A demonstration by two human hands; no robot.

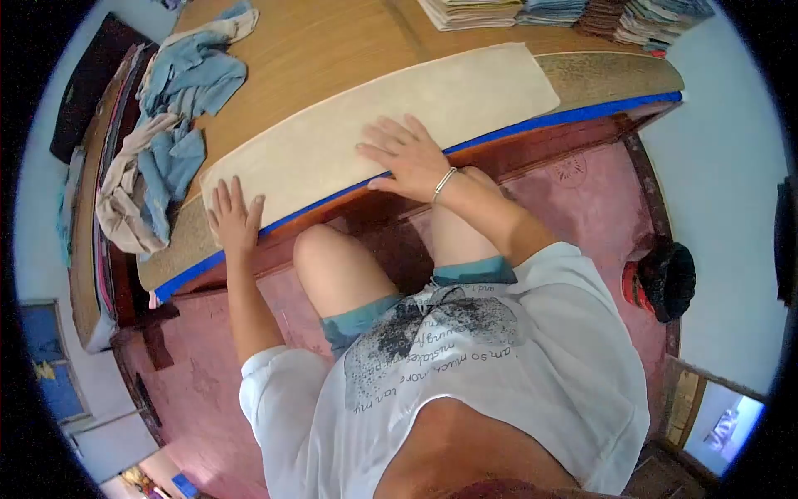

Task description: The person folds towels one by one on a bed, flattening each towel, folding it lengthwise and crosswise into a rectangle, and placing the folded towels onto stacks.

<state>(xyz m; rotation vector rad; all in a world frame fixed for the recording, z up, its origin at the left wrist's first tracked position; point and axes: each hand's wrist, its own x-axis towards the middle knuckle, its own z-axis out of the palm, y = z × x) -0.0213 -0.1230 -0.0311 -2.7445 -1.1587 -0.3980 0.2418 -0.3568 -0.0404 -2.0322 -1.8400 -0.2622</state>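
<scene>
A long cream-coloured cloth lies flat along the near edge of the wooden table, over a brown mat with a blue border. My left hand rests on the cloth's left end, palm down with its fingers spread. Near the cloth's middle, my right hand lies palm down with fingers apart, a little blurred, with a silver bracelet at the wrist. Neither hand grips anything.
Crumpled blue and beige cloths lie at the table's left. Folded stacks stand at the back right. The blue border marks the near table edge, above my knees. A black-covered bin is on the floor at right.
</scene>
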